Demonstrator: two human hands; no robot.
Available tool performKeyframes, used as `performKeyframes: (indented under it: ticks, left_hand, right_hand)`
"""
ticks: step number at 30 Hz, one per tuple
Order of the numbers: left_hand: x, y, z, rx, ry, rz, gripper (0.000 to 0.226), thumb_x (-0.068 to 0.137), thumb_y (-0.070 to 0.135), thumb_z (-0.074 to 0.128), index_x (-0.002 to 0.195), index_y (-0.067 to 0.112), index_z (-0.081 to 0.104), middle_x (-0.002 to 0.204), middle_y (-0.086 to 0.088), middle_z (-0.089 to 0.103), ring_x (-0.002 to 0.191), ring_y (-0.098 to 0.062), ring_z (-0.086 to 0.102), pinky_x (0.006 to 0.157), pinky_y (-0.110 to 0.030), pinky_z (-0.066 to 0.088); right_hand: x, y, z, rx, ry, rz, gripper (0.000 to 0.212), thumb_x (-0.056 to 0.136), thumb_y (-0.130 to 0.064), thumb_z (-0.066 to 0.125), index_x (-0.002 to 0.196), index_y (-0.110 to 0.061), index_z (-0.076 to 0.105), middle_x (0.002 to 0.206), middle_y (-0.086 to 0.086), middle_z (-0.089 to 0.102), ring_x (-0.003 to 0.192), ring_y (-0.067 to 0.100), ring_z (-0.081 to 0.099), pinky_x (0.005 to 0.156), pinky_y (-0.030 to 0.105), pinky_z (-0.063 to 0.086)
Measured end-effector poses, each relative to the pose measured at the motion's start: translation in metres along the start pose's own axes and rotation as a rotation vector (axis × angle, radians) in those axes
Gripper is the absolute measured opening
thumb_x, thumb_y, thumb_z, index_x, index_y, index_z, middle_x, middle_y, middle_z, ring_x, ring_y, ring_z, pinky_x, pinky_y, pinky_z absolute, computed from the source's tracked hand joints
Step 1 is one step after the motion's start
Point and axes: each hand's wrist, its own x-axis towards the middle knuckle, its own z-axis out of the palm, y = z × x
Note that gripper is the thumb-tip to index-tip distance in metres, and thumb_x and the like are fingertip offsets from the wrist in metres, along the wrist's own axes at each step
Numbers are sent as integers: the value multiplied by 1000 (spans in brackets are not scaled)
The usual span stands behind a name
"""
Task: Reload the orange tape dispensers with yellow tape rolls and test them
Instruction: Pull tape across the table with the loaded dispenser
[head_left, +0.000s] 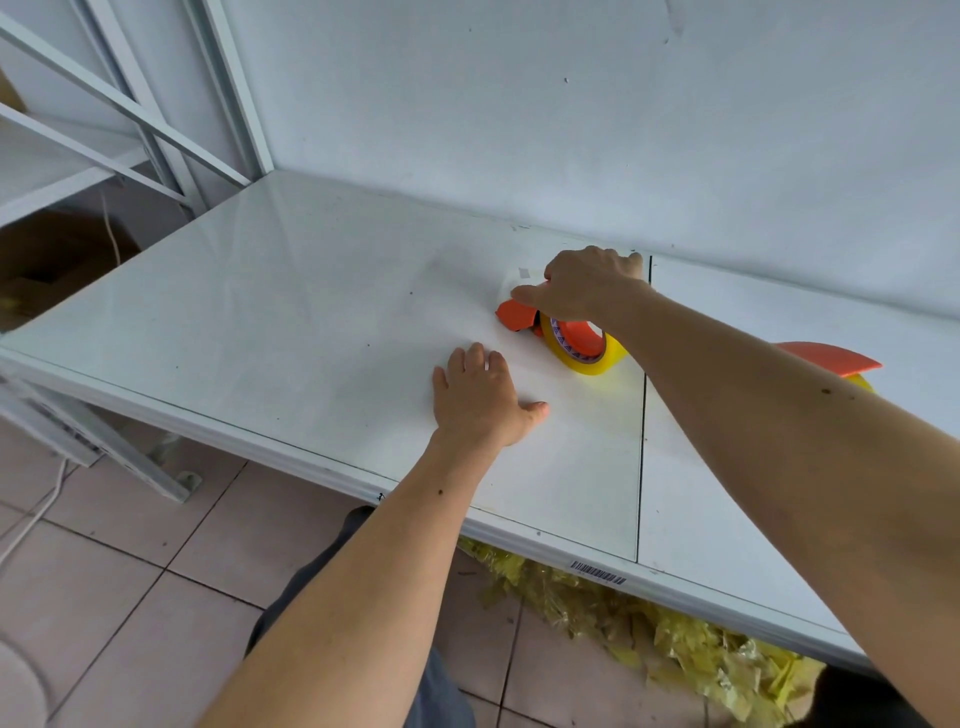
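two orange tape dispensers are counted on the white tabletop (311, 291). the first orange dispenser (540, 322) is gripped from above by the right hand (587, 286), its fingers closed around the handle; its long axis runs from near right to far left, with the nose pointed left and away. one yellow tape roll (584, 348) is seen mounted in it, standing on edge on the tabletop. the second dispenser (831, 358) is largely hidden behind the right forearm, lying at the right. the left hand (480, 395) is laid flat, palm down, fingers spread, holding nothing, just beside the first dispenser.
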Motion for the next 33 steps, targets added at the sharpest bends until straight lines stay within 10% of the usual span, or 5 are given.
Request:
performKeyframes:
  ticks: [33]
  left_hand:
    - [-1,-4,-4,-52,-9,-21,95,78,69,55,150,16,24,161,-6,17,149,-25,11,121,-42,16]
  right_hand:
    - [4,13,-27,-250,-241,-166,48,81,-69,54,85,-22,46,84,0,54,91,28,56,77,36,41]
